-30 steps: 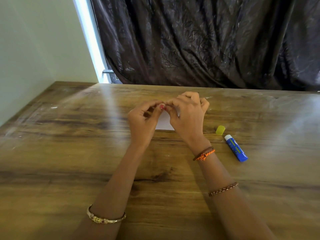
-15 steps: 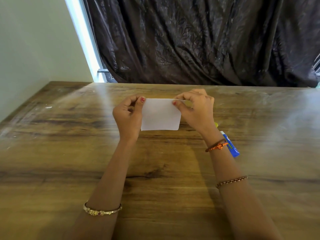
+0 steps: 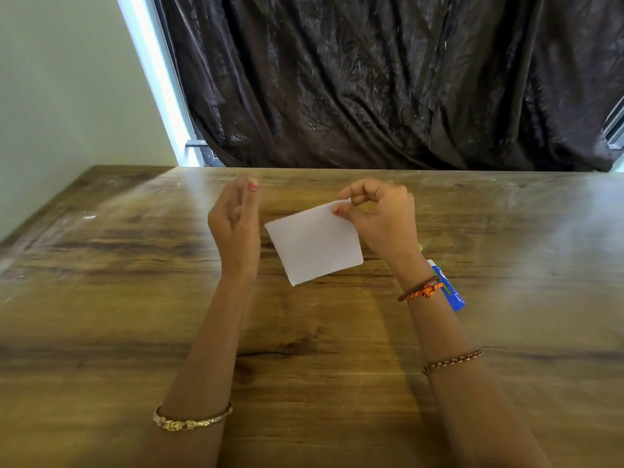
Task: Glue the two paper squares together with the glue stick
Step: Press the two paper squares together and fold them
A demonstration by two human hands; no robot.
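Note:
A white paper square (image 3: 314,243) hangs tilted above the wooden table (image 3: 135,315), pinched at its upper right corner by my right hand (image 3: 378,217). Whether it is one sheet or two stuck together I cannot tell. My left hand (image 3: 236,224) is raised just left of the paper, apart from it, fingers relaxed and holding nothing. The blue glue stick (image 3: 449,292) lies on the table behind my right wrist, partly hidden. A sliver of its yellow cap (image 3: 419,247) shows beside that wrist.
A dark curtain (image 3: 388,79) hangs behind the table's far edge. A pale wall (image 3: 50,96) stands at the left. Bare wooden surface stretches to the left and right of my arms.
Both hands lifted the paper off the table and held it by its top corners. Now my left hand has let go, and the paper swings tilted from my right hand alone.

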